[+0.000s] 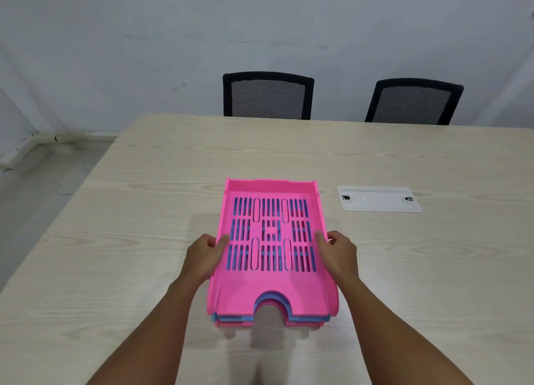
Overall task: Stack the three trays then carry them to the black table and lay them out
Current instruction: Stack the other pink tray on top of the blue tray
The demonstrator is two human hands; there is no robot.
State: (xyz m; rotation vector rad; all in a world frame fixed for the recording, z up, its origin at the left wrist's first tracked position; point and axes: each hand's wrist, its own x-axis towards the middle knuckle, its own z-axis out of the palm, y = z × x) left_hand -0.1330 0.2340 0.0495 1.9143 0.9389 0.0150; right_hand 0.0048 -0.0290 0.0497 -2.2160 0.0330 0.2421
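Three slotted plastic trays sit nested in one stack on the light wooden table (pixel 115 240). The top tray (pixel 271 286) is pink. Under it a blue tray (pixel 306 317) shows only as a thin front edge, and a second pink tray (pixel 234 324) peeks out at the very bottom. My left hand (pixel 203 257) grips the stack's left wall, thumb inside the top tray. My right hand (pixel 338 254) grips the right wall the same way. The stack's near end looks slightly raised, with a shadow beneath it.
A white cable cover plate (pixel 380 198) is set into the table to the right of the stack. Two black mesh chairs (pixel 268 95) (pixel 413 102) stand at the far edge. The floor (pixel 34 199) lies past the table's left edge. No black table is in view.
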